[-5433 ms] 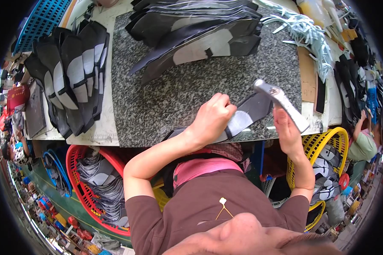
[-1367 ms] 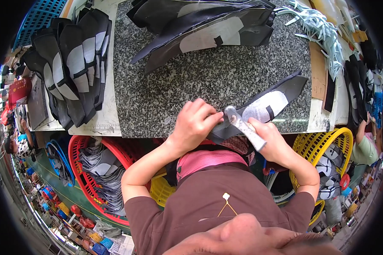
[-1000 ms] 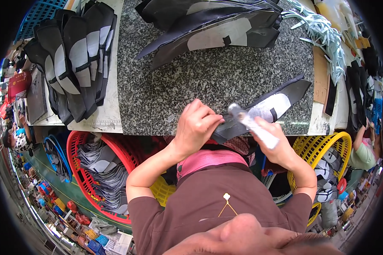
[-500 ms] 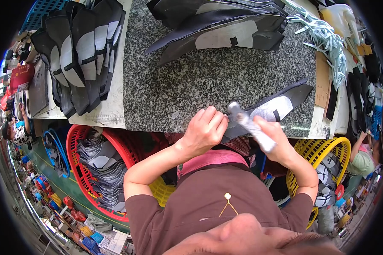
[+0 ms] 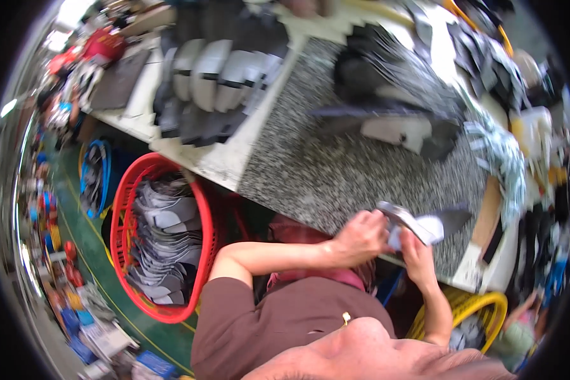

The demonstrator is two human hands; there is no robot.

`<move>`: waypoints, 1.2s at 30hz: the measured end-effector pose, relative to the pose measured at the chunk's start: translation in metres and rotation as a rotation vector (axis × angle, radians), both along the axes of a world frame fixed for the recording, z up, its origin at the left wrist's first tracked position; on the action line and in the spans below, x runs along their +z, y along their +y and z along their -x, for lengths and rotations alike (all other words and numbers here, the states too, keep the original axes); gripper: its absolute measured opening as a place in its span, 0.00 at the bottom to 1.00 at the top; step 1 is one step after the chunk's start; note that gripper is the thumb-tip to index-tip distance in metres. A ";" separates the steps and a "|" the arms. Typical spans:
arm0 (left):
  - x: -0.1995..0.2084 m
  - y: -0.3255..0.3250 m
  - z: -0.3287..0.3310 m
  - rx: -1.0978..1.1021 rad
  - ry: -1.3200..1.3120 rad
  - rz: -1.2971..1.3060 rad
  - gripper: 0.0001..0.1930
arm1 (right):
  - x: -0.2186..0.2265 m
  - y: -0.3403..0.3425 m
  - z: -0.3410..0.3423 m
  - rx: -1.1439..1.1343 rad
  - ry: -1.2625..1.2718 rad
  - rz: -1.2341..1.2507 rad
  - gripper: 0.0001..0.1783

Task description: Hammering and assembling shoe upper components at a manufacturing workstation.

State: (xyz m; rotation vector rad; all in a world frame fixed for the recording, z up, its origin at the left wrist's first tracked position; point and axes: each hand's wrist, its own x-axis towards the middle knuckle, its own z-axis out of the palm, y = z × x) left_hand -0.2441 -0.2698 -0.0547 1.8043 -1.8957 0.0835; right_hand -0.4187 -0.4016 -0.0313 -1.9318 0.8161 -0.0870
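Observation:
At the front edge of the speckled stone slab, my right hand is wrapped around a small metal hammer, blurred by motion. Beneath it lies a flat black shoe-upper-like piece with a pale patch, partly covered by the hammer and my fingers. My left hand has its fingers curled at the near left end of this piece, pinching it; the fingertips are partly hidden. Farther back on the slab rests a fanned stack of similar dark pieces.
Another row of dark pieces covers the white table at left. A red basket full of grey pieces stands below it; a yellow basket is at lower right. Pale blue strips hang by the slab's right side. A co-worker sits at far right.
The whole view has turned and shifted, so the table now slants down to the right. Both hands stay at the slab's front edge, with the hammer still in my right hand above the piece.

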 end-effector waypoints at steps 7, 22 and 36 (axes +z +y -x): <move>0.017 -0.024 -0.017 -0.307 0.513 -0.230 0.21 | 0.056 -0.049 0.026 -0.532 -0.433 -0.112 0.29; 0.057 0.138 -0.418 1.137 -0.230 0.074 0.32 | 0.043 -0.093 0.005 -0.449 -0.471 -0.111 0.30; 0.055 -0.109 -0.097 0.137 0.030 0.088 0.17 | 0.098 -0.128 -0.177 0.250 0.083 0.732 0.28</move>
